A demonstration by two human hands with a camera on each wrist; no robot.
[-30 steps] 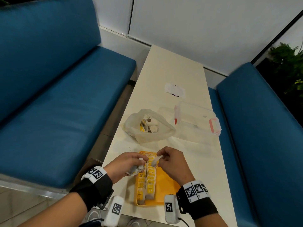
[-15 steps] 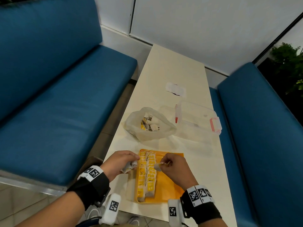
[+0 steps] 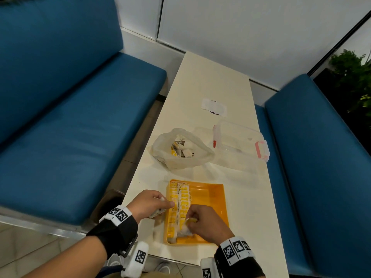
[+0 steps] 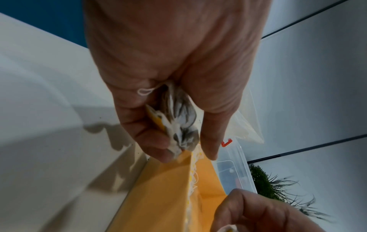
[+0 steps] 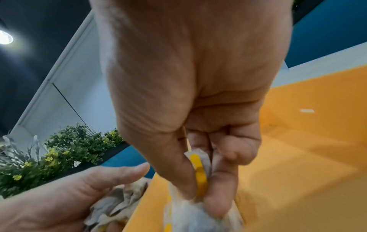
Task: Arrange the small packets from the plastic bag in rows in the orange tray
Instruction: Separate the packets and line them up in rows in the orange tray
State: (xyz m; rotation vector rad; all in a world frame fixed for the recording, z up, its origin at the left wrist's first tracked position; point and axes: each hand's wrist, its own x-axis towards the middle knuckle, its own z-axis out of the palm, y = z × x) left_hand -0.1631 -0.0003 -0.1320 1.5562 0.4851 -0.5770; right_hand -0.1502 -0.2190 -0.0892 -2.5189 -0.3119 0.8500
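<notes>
An orange tray (image 3: 210, 199) lies at the table's near end with two rows of small white-and-yellow packets (image 3: 181, 201) along its left side. My left hand (image 3: 152, 203) rests at the tray's left rim and grips a bunch of packets (image 4: 178, 124). My right hand (image 3: 200, 221) is over the near end of the second row and pinches one packet (image 5: 199, 174) between thumb and fingers. Beyond the tray sits the plastic bag (image 3: 180, 149), open, with more packets inside.
A clear plastic box (image 3: 239, 145) with pink latches stands right of the bag. A white paper slip (image 3: 213, 106) lies farther up the cream table (image 3: 206, 81). Blue bench seats (image 3: 70, 127) flank the table on both sides. A plant (image 3: 353, 77) stands at the far right.
My right hand has moved from the tray's far end toward its near end with a packet in it. My left hand has shifted slightly, keeping its bunch of packets.
</notes>
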